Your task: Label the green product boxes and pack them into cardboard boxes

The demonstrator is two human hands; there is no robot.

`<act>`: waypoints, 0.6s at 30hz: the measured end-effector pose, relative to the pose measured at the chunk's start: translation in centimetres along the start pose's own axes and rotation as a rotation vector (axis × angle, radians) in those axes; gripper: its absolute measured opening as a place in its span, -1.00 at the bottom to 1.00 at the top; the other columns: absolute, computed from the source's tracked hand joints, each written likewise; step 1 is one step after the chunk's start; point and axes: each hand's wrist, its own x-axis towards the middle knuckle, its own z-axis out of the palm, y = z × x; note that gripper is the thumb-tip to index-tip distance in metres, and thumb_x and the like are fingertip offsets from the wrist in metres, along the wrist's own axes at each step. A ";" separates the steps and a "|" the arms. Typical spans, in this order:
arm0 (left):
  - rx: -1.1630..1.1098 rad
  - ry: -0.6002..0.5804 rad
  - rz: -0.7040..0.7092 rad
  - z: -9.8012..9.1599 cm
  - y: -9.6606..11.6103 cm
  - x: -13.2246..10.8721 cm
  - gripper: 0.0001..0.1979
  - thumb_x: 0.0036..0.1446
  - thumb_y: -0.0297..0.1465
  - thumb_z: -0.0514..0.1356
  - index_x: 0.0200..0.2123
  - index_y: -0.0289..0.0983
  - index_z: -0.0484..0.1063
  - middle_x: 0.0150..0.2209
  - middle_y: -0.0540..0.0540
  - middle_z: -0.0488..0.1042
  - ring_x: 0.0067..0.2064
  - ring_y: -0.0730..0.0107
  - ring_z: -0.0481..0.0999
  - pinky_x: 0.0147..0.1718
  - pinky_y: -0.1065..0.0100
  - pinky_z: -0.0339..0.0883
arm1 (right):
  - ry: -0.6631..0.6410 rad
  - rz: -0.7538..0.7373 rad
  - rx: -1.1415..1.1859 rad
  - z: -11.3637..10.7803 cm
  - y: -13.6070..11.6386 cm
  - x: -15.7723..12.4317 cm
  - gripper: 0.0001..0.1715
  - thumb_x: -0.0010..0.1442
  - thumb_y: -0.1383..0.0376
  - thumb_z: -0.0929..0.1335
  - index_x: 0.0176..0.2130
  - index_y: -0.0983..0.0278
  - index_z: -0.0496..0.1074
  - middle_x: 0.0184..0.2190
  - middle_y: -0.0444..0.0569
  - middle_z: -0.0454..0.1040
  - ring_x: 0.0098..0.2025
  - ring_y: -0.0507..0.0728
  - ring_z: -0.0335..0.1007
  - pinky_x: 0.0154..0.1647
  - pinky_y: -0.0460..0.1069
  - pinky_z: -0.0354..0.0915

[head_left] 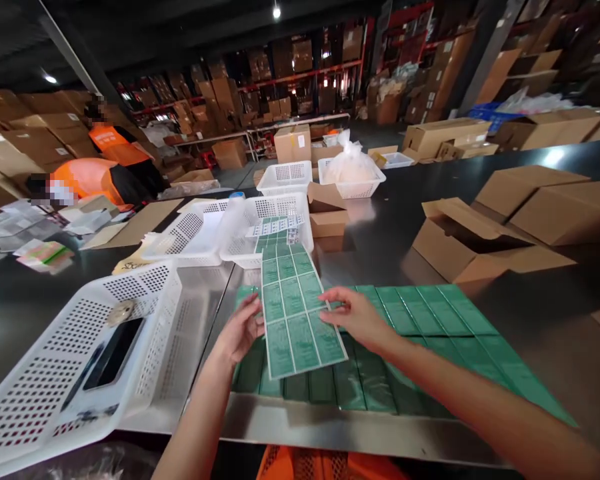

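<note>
We note a glossy paper label sheet (300, 313), a smooth, reflective steel table (555, 320), a perforated white plastic basket (155, 333) and matt cardboard boxes (445, 250).

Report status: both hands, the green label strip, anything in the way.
Left hand and right hand both pinch the label strip by its side edges. Strip held over green sheets on the table. White basket close on the left, not touching.

The head-worn camera looks forward and down across the steel table (380, 240), close over the left hand (240, 330) and right hand (355, 317), toward distant warehouse shelves (300, 70).
</note>
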 end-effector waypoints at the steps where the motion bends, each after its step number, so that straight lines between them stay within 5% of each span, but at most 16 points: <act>1: -0.004 -0.023 -0.015 1.1 -0.4 0.0 -0.58 -0.12 -0.31 0.42 -0.17 -0.25 0.41 -0.36 -0.04 0.59 -0.48 0.35 0.57 -0.49 0.35 0.48 | -0.013 0.006 -0.007 -0.3 1.0 -1.7 -0.63 -0.18 0.32 0.53 -0.29 0.24 0.49 -0.23 -0.13 0.43 -0.58 -0.11 0.16 -0.57 -0.13 0.15; 8: 0.010 -0.145 0.020 6.2 -3.1 -0.1 -0.52 -0.25 -0.45 0.49 -0.18 -0.28 0.49 -0.25 -0.06 0.63 -0.18 0.16 0.62 -0.11 0.21 0.49 | 0.008 0.093 -0.059 -2.6 5.8 -9.6 -0.53 -0.03 0.28 0.50 -0.11 0.15 0.34 -0.14 -0.09 0.37 -0.46 -0.04 0.31 -0.48 -0.10 0.27; 13: 0.224 -0.335 0.086 7.7 -3.2 -1.1 -0.58 -0.09 -0.41 0.44 -0.11 -0.29 0.51 -0.17 -0.11 0.62 -0.11 0.16 0.58 -0.09 0.25 0.42 | 0.188 -0.004 0.144 -4.1 5.5 -9.6 -0.44 -0.03 0.19 0.56 -0.10 0.15 0.30 -0.15 -0.05 0.42 -0.21 0.09 0.44 -0.14 0.02 0.39; 18: 0.507 -0.509 0.075 8.0 -1.5 -2.4 -0.58 0.05 -0.36 0.37 0.01 -0.28 0.47 -0.08 -0.13 0.58 -0.07 0.17 0.54 -0.07 0.29 0.37 | 0.385 -0.144 0.326 -4.8 3.6 -7.7 -0.41 -0.14 0.16 0.60 -0.19 0.17 0.32 -0.36 -0.16 0.39 -0.35 0.03 0.38 -0.29 -0.04 0.39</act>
